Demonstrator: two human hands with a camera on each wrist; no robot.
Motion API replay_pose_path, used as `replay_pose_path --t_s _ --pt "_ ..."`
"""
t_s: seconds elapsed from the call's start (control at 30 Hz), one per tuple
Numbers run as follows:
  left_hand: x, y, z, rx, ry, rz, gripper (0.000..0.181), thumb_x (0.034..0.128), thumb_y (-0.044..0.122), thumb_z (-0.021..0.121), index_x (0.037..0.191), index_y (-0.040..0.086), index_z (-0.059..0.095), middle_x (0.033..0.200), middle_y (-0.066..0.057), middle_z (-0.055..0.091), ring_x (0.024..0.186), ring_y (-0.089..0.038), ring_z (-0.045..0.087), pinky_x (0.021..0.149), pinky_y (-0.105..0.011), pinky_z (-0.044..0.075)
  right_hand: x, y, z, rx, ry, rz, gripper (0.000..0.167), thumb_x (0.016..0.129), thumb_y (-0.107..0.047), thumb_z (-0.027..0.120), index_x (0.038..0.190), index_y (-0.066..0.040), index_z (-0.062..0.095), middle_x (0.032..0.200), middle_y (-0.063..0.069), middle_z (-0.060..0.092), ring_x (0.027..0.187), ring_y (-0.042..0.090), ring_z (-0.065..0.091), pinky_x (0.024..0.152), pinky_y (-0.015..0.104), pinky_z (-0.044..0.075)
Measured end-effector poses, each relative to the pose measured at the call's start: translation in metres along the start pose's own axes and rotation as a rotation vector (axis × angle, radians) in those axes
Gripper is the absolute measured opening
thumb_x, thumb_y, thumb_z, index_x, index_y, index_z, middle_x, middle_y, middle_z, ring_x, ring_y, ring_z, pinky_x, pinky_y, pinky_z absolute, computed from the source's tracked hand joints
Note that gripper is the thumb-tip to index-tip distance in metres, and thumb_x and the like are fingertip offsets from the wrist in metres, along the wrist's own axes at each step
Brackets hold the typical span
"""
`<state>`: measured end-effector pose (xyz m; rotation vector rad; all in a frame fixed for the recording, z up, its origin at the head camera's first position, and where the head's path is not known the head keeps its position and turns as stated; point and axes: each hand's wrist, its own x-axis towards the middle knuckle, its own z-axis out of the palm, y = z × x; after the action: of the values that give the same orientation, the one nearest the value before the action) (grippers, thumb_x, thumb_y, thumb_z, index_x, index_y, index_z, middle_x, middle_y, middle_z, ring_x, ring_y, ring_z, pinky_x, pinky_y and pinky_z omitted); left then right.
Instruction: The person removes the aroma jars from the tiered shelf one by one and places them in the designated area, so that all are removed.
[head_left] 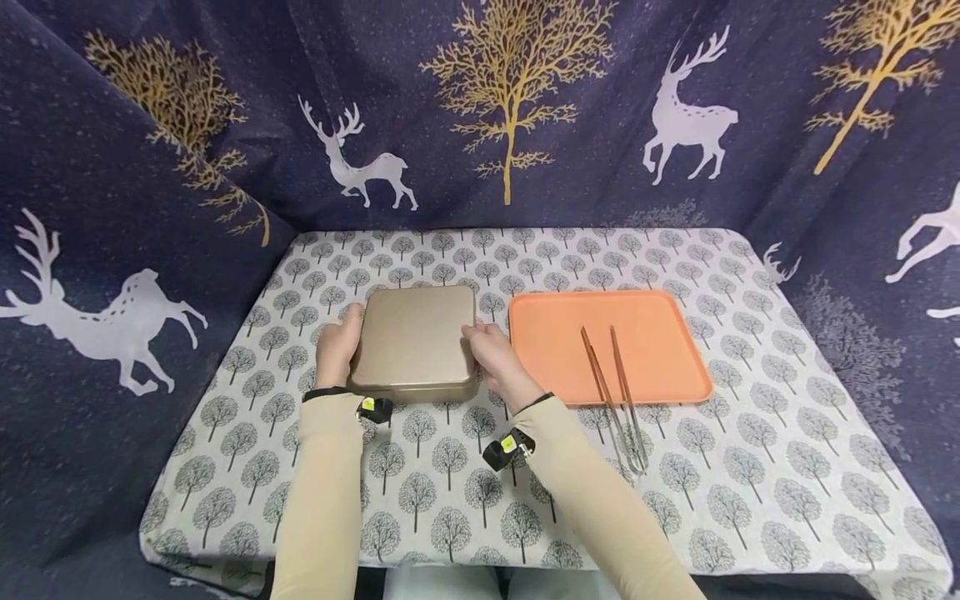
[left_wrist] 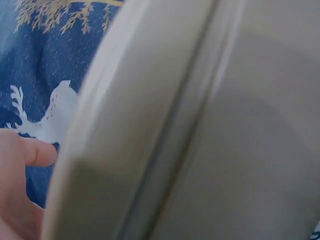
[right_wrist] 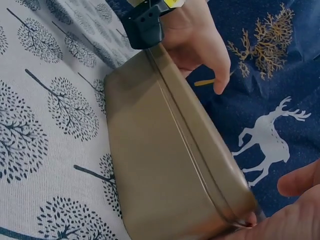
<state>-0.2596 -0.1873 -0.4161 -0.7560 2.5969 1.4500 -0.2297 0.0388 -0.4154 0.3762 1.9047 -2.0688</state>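
Observation:
A closed gold metal tin (head_left: 416, 337) with rounded corners is left of centre on the table, its lid seam showing along the side wall in both wrist views. My left hand (head_left: 339, 343) holds its left side, thumb raised near the lid's edge; its other fingers are hidden by the tin. On the opposite side, my right hand (head_left: 497, 354) grips the right wall, with the thumb near the top rim. The tin's side wall (left_wrist: 125, 125) fills much of the left wrist view. Whether the tin's base touches the cloth, I cannot tell.
An orange tray (head_left: 547, 350) lies right of the tin. Metal tongs (head_left: 626, 408) rest across its front edge, tips on the tray and bend on the tree-print tablecloth (head_left: 450, 492). Dark blue curtains (head_left: 247, 83) with deer and trees surround the table's back and sides.

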Motion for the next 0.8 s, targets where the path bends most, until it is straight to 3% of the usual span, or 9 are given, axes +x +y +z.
replay_pose_path --t_s 0.1,0.27,0.37,0.47,0.53,0.63,0.8 --pt "0.001 -0.001 -0.002 -0.096 -0.022 -0.049 0.081 0.0912 0.059 0.038 0.134 -0.01 0.046 0.126 -0.026 0.051 0.103 -0.034 0.051 0.087 -0.04 0.046 -0.001 -0.001 0.002 0.006 -0.008 0.005 0.048 0.103 -0.02 0.045 0.139 0.008 0.032 0.134 0.025 0.044 0.123 0.036 0.051 0.106 0.043 0.045" --pt "-0.004 0.003 -0.003 -0.072 -0.06 -0.021 0.091 0.0907 0.065 0.036 0.145 -0.008 0.037 0.144 -0.029 0.042 0.121 -0.04 0.047 0.104 -0.049 0.041 -0.003 -0.001 0.003 -0.012 0.006 0.003 0.05 0.103 -0.021 0.044 0.142 0.007 0.03 0.138 0.026 0.041 0.127 0.036 0.047 0.108 0.045 0.043" --pt "-0.007 0.004 -0.002 -0.077 -0.029 0.02 0.083 0.0923 0.062 0.037 0.134 -0.009 0.048 0.13 -0.029 0.05 0.109 -0.038 0.052 0.09 -0.044 0.048 -0.006 -0.001 0.002 -0.001 0.008 0.008 0.048 0.103 -0.019 0.043 0.142 0.007 0.03 0.14 0.026 0.04 0.13 0.037 0.045 0.11 0.044 0.041" --pt "-0.009 0.004 0.001 -0.098 0.039 0.051 0.06 0.0943 0.053 0.04 0.103 -0.004 0.057 0.1 -0.021 0.054 0.084 -0.031 0.054 0.065 -0.033 0.048 -0.008 -0.002 0.0 0.017 0.002 0.017 0.047 0.103 -0.019 0.043 0.14 0.008 0.032 0.14 0.026 0.041 0.131 0.037 0.044 0.111 0.044 0.04" --pt "-0.009 0.003 0.003 -0.106 0.092 0.07 0.046 0.0954 0.046 0.042 0.085 0.003 0.053 0.085 -0.013 0.049 0.071 -0.026 0.051 0.055 -0.029 0.044 -0.009 -0.003 0.0 0.033 -0.003 0.021 0.047 0.103 -0.018 0.043 0.14 0.008 0.033 0.14 0.026 0.041 0.131 0.037 0.044 0.112 0.043 0.039" --pt "-0.009 0.003 0.004 -0.107 0.146 0.102 0.035 0.0954 0.034 0.045 0.069 0.011 0.045 0.071 -0.007 0.043 0.057 -0.021 0.046 0.046 -0.027 0.04 -0.009 -0.005 -0.001 0.057 -0.001 0.03 0.047 0.103 -0.018 0.044 0.141 0.008 0.034 0.141 0.026 0.041 0.133 0.037 0.043 0.114 0.043 0.037" --pt "-0.012 0.011 -0.001 -0.108 0.205 0.167 0.036 0.0887 0.012 0.047 0.055 0.013 0.035 0.05 0.001 0.032 0.04 -0.015 0.034 0.037 -0.029 0.033 -0.013 -0.01 -0.001 0.065 0.009 0.012 0.052 0.103 -0.019 0.044 0.146 0.008 0.03 0.149 0.025 0.035 0.14 0.036 0.035 0.118 0.044 0.029"
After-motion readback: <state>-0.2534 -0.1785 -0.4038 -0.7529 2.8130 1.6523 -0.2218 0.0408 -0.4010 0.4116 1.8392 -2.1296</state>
